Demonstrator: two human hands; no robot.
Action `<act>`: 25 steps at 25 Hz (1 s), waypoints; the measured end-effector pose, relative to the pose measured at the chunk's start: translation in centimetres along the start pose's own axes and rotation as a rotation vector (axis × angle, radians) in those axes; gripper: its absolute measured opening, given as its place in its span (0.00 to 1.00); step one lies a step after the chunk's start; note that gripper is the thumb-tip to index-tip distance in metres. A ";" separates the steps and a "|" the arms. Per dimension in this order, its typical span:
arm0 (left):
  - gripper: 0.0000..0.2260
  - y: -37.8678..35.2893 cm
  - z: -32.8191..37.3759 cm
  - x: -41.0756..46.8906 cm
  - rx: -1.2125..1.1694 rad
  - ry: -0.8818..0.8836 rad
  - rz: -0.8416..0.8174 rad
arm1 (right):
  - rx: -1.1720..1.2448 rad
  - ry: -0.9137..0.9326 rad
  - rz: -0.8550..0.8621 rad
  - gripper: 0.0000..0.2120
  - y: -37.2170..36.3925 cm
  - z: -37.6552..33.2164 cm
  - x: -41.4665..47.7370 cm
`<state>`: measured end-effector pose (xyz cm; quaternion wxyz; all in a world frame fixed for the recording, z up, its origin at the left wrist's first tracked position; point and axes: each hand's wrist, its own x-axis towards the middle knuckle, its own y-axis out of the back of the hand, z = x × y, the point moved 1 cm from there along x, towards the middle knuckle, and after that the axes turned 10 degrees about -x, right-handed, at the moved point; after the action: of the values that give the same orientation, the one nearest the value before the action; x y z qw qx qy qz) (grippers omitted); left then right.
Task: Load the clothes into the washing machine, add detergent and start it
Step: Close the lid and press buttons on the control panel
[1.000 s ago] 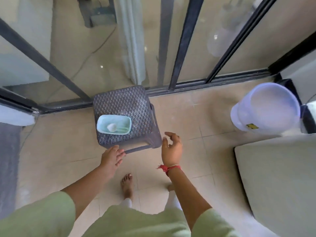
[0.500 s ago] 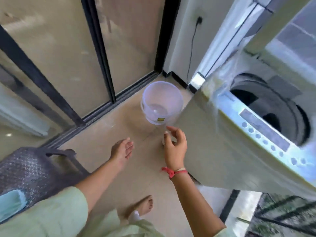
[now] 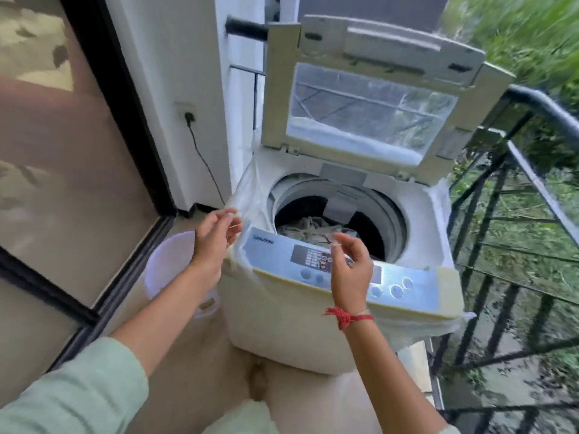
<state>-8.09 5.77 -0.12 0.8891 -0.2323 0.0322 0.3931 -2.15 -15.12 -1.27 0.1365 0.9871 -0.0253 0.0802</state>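
Head view, near to far. Two forearms in pale green sleeves [image 3: 78, 386] reach forward. The left hand [image 3: 214, 238] hangs in the air at the left front corner of the washing machine [image 3: 282, 324], fingers loosely curled and holding nothing. Below it and to its left, a translucent bucket [image 3: 170, 261] stands on the floor. The right hand [image 3: 349, 267], with a red thread [image 3: 343, 316] round the wrist, hovers over the control panel [image 3: 275, 249], fingers relaxed, half bent and gripping nothing. Whether it touches the panel cannot be told. Just beyond the right hand's fingertips, the open drum holds pale clothes [image 3: 305, 230]. Farther still, the lid [image 3: 369, 89] stands raised. Beyond the left hand a power cord [image 3: 203, 161] runs up to a wall socket. A black railing [image 3: 532, 214] stands to the right of the right hand.
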 end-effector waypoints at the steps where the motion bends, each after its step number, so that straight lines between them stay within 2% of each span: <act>1: 0.08 -1.9 0.4 1.7 0.009 -0.004 -0.042 | -0.013 0.010 0.024 0.06 -0.2 0.1 2.0; 7: 0.08 -10.6 1.6 10.5 0.088 -0.027 -0.144 | -0.069 0.030 0.083 0.08 -2.2 0.0 12.5; 10: 0.08 -14.3 1.9 13.9 0.165 -0.111 -0.214 | -0.063 0.045 0.122 0.11 -2.5 -0.1 16.2; 14: 0.08 -19.9 4.6 17.6 0.372 -0.435 -0.351 | -0.108 0.192 0.234 0.11 -2.0 -2.4 22.0; 17: 0.10 -23.7 7.6 19.3 0.543 -0.756 -0.413 | -0.166 0.320 0.310 0.11 -1.8 -4.9 26.5; 22: 0.18 -29.4 11.8 21.5 0.689 -1.171 -0.391 | -0.368 0.610 0.497 0.14 -1.8 -9.7 32.9; 25: 0.20 -32.0 13.2 23.6 0.916 -1.268 -0.301 | -0.613 0.705 0.554 0.18 -1.7 -12.5 37.0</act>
<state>29.38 9.11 18.37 0.7886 0.4224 -0.3532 0.2737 32.53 -11.13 16.28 0.3923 0.7716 -0.2596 0.4282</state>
